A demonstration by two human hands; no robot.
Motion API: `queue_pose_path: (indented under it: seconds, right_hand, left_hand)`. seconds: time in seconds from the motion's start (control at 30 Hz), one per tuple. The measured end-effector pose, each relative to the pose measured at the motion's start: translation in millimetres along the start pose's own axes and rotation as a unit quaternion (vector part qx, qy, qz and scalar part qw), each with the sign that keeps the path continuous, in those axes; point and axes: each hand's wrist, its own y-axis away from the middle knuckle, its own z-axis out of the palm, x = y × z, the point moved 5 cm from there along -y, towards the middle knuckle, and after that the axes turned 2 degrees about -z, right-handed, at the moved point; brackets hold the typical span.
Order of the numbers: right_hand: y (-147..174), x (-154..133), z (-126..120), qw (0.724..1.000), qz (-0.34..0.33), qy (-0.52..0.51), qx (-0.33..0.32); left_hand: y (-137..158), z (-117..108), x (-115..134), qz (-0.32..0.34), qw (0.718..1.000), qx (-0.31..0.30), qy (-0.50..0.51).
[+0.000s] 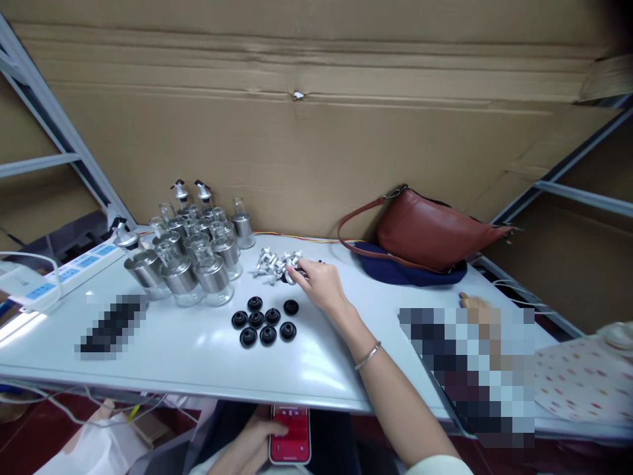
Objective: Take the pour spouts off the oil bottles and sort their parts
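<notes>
Below the table's front edge, my left hand (254, 439) grips a phone (291, 443) with a red lit screen, its thumb resting over the glass. My right hand (321, 282) reaches over the table, thumb and fingers pinched on a small silver-and-black piece (291, 274), partly hidden by the fingers. It is at the right side of a pile of small silver pieces (270, 260). Nearer to me lie several round black stoppers (268, 335), spread in a loose group. Left of the pile stand several glass bottles (213, 276) with metal sleeves; a few have silver-and-black pourer tops (203, 192).
A brown leather bag (430, 231) rests on a dark blue cloth item (378, 264) at the back right. White power strips (79, 267) run along the left. Blurred-out items lie at left and right. A cardboard wall (316, 152) stands behind the table (173, 363).
</notes>
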Motion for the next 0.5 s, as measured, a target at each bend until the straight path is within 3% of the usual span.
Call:
queue_pose_path:
  seconds: [0.17,0.5]
  right_hand:
    - [-0.2,-0.7,1.1,1.0,0.005,-0.002,-0.009]
    - [0.8,-1.4,-0.2,0.999,0.017,-0.012,-0.029]
  left_hand:
    - [-4.5,3.7,0.7,0.065,0.996,-0.057,-0.011]
    - [-17.6,-9.9,-2.5,0.1,0.994,0.021,-0.042]
